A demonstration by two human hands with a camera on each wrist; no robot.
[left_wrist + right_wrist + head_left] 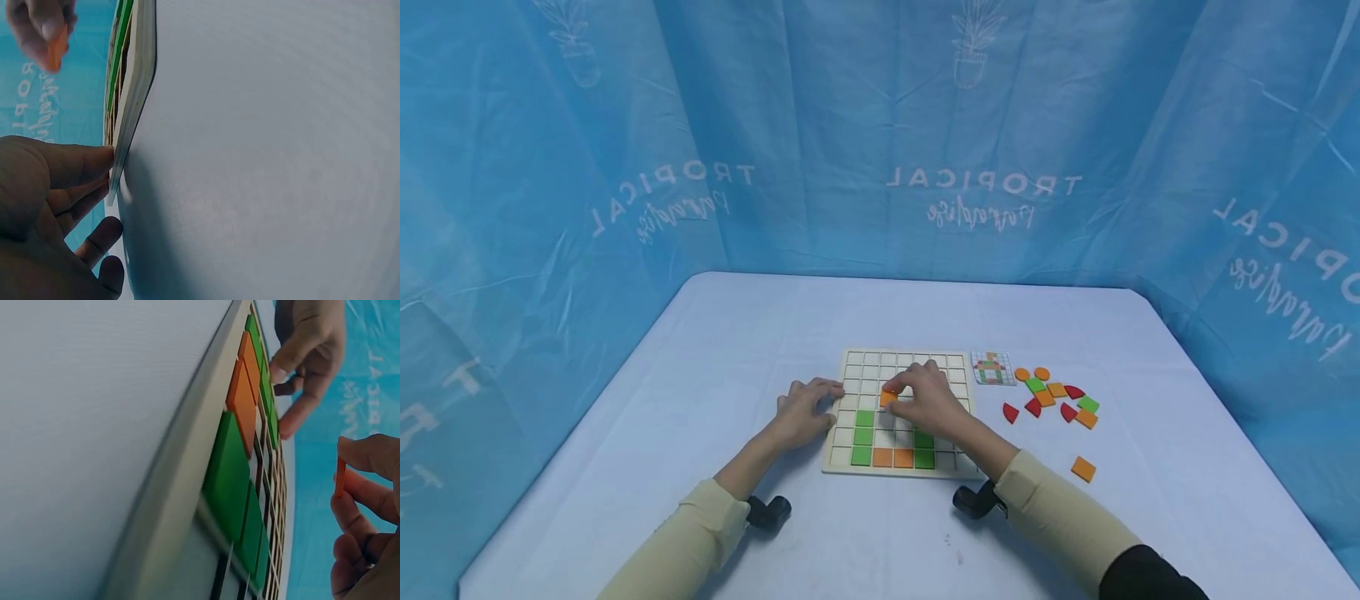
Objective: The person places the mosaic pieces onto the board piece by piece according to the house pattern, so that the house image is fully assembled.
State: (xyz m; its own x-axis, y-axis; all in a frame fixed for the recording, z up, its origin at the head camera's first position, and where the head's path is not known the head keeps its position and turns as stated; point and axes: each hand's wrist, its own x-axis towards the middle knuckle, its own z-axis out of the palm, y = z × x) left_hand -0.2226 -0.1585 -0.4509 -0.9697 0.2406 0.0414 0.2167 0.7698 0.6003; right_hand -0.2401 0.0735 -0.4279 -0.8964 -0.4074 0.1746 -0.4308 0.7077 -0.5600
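A pale gridded board [841, 456] lies on the table. My left hand [801, 414] rests at its left side, with fingers and thumb spread and tips touching the edge. In the left wrist view that hand's thumb [81, 165] meets the rim. My right hand [931, 402] pinches an orange square tile [888, 399] above the middle of the board; the right wrist view shows this tile [340, 477] on edge between thumb and fingers. Green tiles [862, 437] form a column on the left of the grid. Orange tiles [892, 458] fill cells in the bottom row, with more green tiles [228, 475] beside them.
A small pattern card [993, 368] lies by the board's upper right corner. Further right are loose red quarter-round pieces [1011, 412], orange discs [1022, 375], green and orange squares. One orange square [1083, 469] lies apart, nearer the front. Blue curtains [880, 125] surround the table.
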